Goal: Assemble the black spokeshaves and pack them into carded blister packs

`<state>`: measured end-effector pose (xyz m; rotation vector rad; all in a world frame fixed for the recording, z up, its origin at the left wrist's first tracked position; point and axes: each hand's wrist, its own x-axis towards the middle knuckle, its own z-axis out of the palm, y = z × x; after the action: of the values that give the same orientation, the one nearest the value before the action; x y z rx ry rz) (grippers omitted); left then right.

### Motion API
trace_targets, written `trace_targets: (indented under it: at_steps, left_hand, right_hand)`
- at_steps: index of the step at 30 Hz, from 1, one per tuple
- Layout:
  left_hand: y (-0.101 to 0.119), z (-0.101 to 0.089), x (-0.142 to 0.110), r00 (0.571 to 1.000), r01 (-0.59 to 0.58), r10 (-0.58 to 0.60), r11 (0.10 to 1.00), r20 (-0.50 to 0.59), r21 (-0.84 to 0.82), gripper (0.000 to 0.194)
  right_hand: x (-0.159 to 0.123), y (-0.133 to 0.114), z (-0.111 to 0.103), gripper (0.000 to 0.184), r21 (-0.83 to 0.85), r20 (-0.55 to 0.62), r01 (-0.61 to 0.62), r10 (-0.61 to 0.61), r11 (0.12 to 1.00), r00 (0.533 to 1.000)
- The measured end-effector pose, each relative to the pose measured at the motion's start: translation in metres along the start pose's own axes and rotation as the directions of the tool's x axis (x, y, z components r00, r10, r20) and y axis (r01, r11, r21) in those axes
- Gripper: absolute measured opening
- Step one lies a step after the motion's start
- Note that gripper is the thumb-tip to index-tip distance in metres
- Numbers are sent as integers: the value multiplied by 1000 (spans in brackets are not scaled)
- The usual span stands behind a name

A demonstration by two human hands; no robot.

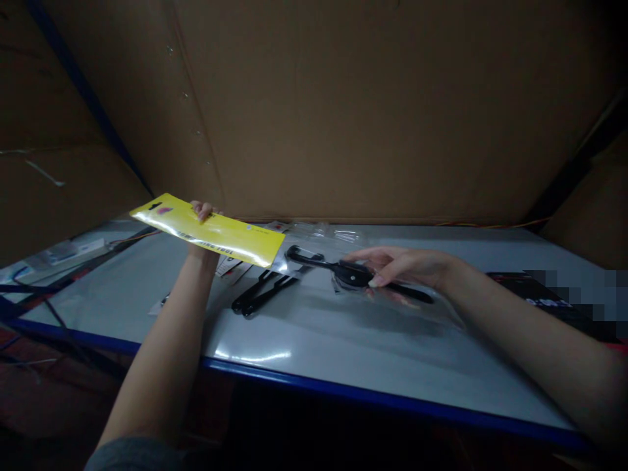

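Observation:
My left hand (204, 213) is closed on a glossy yellow packaging card (220, 237), raised and tilted above the table. Printing and a hang slot show on the card. In my right hand (392, 265) is a black long-handled tool (352, 275) lying in a clear plastic blister shell (333, 245). The thumb presses on the tool near its middle, and the other fingers are partly hidden behind the shell. The tool's hooked end points toward the card's right end. Beneath, two black handles (252, 306) of other tools rest on the table.
The pale table (343, 366) has a blue front edge (294, 384). Printed cards (230, 265) and plastic lie behind the black handles. A dark printed package (530, 294) is at the right. Cardboard walls (367, 118) enclose the back and sides. Wires run along the back.

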<state>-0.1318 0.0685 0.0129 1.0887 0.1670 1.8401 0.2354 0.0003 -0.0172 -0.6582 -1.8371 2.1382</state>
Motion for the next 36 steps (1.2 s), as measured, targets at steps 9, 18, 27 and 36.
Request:
trace_targets:
  at_steps: [9,18,27,36]
  left_hand:
    - [0,0,4,999,-23,22,1000,47,21,35]
    - [-39,34,-19,970,230,-233,972,68,46,35]
    - [-54,61,-40,862,449,-477,875,170,179,25]
    - [-34,58,-26,754,628,-647,760,111,167,70]
  right_hand:
    - [4,-7,14,65,-8,-3,-43,43,999,999]
    - [19,-14,46,62,24,-110,-8,11,1000,994]
    - [34,-12,71,39,49,-327,-30,44,998,944]
    - [30,-17,59,54,125,-290,85,-46,988,956]
